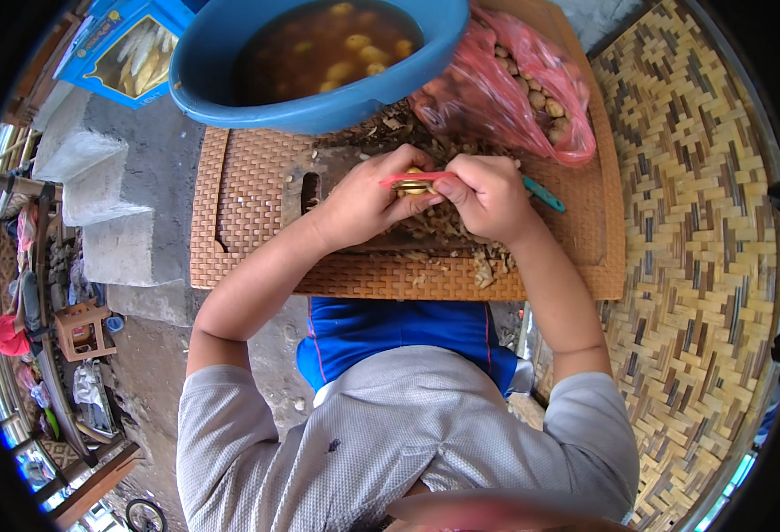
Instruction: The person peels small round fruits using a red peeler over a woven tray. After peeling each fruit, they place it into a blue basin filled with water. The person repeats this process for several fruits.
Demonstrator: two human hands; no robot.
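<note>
My left hand [363,202] is closed around a small yellow potato [414,188], mostly hidden by the fingers. Across it lies a red-handled peeler [443,175], gripped in my right hand [494,197], with its metal blade at the potato. Both hands meet above a wooden chopping board [292,195] strewn with brown peelings [489,266]. A teal handle [545,194] sticks out beside my right wrist; the rest of that tool is hidden.
A blue basin [319,117] of brown water with potatoes stands at the table's far side. Right of it slumps a pink plastic bag [461,93] of small potatoes. The woven table [239,204] adjoins a woven bamboo panel [691,222]. A blue box [110,53] and concrete steps [115,239] are left.
</note>
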